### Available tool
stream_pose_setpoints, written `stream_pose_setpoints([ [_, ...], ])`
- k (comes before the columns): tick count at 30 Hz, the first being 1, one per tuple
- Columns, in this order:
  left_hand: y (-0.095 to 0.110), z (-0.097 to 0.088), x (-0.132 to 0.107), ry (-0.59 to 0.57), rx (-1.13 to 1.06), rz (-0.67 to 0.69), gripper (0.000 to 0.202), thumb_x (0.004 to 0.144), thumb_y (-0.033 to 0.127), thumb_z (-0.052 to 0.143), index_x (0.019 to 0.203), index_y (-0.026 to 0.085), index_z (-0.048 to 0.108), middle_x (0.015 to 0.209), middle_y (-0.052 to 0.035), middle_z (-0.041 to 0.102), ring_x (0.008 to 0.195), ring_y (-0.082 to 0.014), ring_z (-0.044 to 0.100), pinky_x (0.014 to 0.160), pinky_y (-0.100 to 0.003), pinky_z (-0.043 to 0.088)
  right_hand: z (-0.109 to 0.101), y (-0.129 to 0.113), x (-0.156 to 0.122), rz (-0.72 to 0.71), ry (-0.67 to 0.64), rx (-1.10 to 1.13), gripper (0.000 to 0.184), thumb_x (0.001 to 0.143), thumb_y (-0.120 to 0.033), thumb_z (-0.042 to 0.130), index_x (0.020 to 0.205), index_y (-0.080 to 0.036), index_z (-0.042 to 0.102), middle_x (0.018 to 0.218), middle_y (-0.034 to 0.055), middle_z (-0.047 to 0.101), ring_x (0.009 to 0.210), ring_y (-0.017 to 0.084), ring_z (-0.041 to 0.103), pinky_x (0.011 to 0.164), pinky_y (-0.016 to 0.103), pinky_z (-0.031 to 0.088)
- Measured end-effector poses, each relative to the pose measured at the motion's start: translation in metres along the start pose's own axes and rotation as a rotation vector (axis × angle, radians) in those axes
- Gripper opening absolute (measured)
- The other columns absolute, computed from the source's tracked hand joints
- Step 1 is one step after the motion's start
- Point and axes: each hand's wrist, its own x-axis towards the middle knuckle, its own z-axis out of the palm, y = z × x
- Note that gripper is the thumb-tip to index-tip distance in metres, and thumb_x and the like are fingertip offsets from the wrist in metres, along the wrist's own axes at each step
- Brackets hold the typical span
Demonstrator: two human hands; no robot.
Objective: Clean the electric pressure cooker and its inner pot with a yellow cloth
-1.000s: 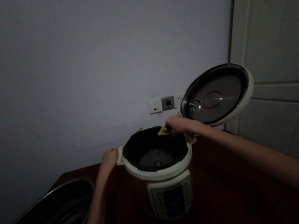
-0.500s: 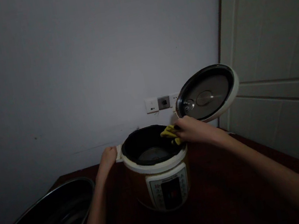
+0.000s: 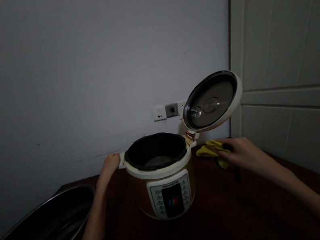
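An electric pressure cooker (image 3: 165,188) stands on a dark wooden table (image 3: 231,214), its hinged lid (image 3: 211,101) swung open to the right and its black inner cavity showing. My left hand (image 3: 109,165) grips the cooker's left side handle. My right hand (image 3: 241,151) is to the right of the cooker, just above the table, fingers closed on a crumpled yellow cloth (image 3: 212,150).
A large shiny metal basin (image 3: 35,239) sits at the table's left edge. Wall sockets (image 3: 166,111) are behind the cooker on the grey wall. A pale panelled door (image 3: 293,73) stands at the right.
My right hand has carried the yellow cloth from the cooker's back rim out to the right, down beside the cooker. My left hand has stayed on the handle.
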Motion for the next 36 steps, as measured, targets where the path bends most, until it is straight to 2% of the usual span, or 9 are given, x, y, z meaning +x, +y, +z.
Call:
stream_pose_setpoints([
  [3, 0.001, 0.0, -0.001, 0.004, 0.005, -0.022, 0.031, 0.077, 0.024, 0.035, 0.055, 0.016, 0.056, 0.076, -0.014, 0.068, 0.077, -0.0217, 0.063, 0.067, -0.026, 0.045, 0.021, 0.005, 0.007, -0.038, 0.23, -0.098, 0.044, 0.081, -0.02, 0.052, 0.125, -0.016, 0.058, 0.094, 0.0101, 0.074, 0.075, 0.025, 0.071, 0.064, 0.032, 0.053],
  [6, 0.001, 0.0, 0.0, 0.008, 0.01, -0.045, 0.03, 0.077, 0.025, 0.037, 0.053, 0.017, 0.054, 0.071, -0.0122, 0.068, 0.073, -0.0205, 0.062, 0.064, -0.025, 0.045, 0.038, 0.002, 0.016, -0.088, 0.407, -0.186, 0.045, 0.081, -0.016, 0.051, 0.126, -0.015, 0.056, 0.106, 0.0136, 0.071, 0.086, 0.028, 0.069, 0.07, 0.036, 0.054],
  [8, 0.001, 0.0, 0.0, 0.009, 0.013, -0.058, 0.031, 0.077, 0.025, 0.037, 0.052, 0.018, 0.053, 0.068, -0.0116, 0.066, 0.072, -0.0204, 0.062, 0.064, -0.026, 0.045, 0.049, -0.002, 0.021, -0.146, 0.462, -0.209, 0.043, 0.082, -0.015, 0.05, 0.124, -0.013, 0.057, 0.11, 0.0153, 0.069, 0.093, 0.029, 0.067, 0.075, 0.039, 0.054],
  [11, 0.002, -0.001, -0.001, 0.013, 0.006, -0.06, 0.031, 0.076, 0.026, 0.037, 0.051, 0.017, 0.054, 0.065, -0.0107, 0.065, 0.07, -0.0201, 0.061, 0.064, -0.026, 0.045, 0.065, -0.007, 0.03, -0.244, 0.443, -0.146, 0.047, 0.08, -0.011, 0.049, 0.127, -0.01, 0.054, 0.113, 0.0163, 0.066, 0.102, 0.03, 0.061, 0.084, 0.043, 0.052],
  [15, 0.001, 0.0, -0.002, 0.016, -0.003, -0.057, 0.031, 0.073, 0.028, 0.036, 0.054, 0.016, 0.057, 0.065, -0.0098, 0.064, 0.068, -0.0198, 0.06, 0.063, -0.027, 0.045, 0.084, -0.006, 0.041, -0.334, 0.425, 0.063, 0.055, 0.074, -0.004, 0.047, 0.129, -0.012, 0.052, 0.128, 0.0161, 0.057, 0.121, 0.028, 0.051, 0.101, 0.049, 0.043],
  [21, -0.003, 0.003, -0.001, 0.027, 0.0, -0.064, 0.031, 0.071, 0.03, 0.034, 0.054, 0.016, 0.057, 0.067, -0.0096, 0.064, 0.068, -0.0194, 0.057, 0.064, -0.027, 0.044, 0.1, 0.003, 0.035, -0.317, 0.359, 0.211, 0.057, 0.071, -0.002, 0.042, 0.125, -0.013, 0.056, 0.13, 0.0155, 0.057, 0.122, 0.025, 0.053, 0.104, 0.048, 0.042],
  [27, -0.004, 0.004, 0.002, 0.023, 0.004, -0.066, 0.031, 0.068, 0.029, 0.035, 0.056, 0.014, 0.059, 0.065, -0.0081, 0.062, 0.068, -0.0182, 0.055, 0.063, -0.026, 0.043, 0.104, -0.008, 0.011, -0.328, 0.421, 0.18, 0.06, 0.071, 0.0, 0.041, 0.128, -0.012, 0.054, 0.131, 0.017, 0.056, 0.123, 0.025, 0.052, 0.102, 0.046, 0.045],
  [33, -0.004, 0.005, 0.0, 0.026, 0.02, -0.071, 0.031, 0.073, 0.027, 0.035, 0.059, 0.013, 0.058, 0.069, -0.0084, 0.063, 0.071, -0.0175, 0.056, 0.062, -0.024, 0.042, 0.097, -0.039, -0.015, -0.467, 0.431, 0.121, 0.08, 0.065, 0.007, 0.037, 0.141, -0.016, 0.04, 0.14, 0.0135, 0.048, 0.132, 0.025, 0.041, 0.104, 0.048, 0.043],
  [36, -0.002, 0.004, -0.001, 0.018, 0.043, -0.088, 0.031, 0.075, 0.026, 0.035, 0.059, 0.013, 0.059, 0.068, -0.0085, 0.063, 0.071, -0.0179, 0.057, 0.061, -0.024, 0.041, 0.095, -0.056, -0.025, -0.52, 0.433, 0.084, 0.078, 0.069, 0.007, 0.035, 0.144, -0.015, 0.036, 0.139, 0.015, 0.049, 0.133, 0.026, 0.039, 0.103, 0.049, 0.045],
])
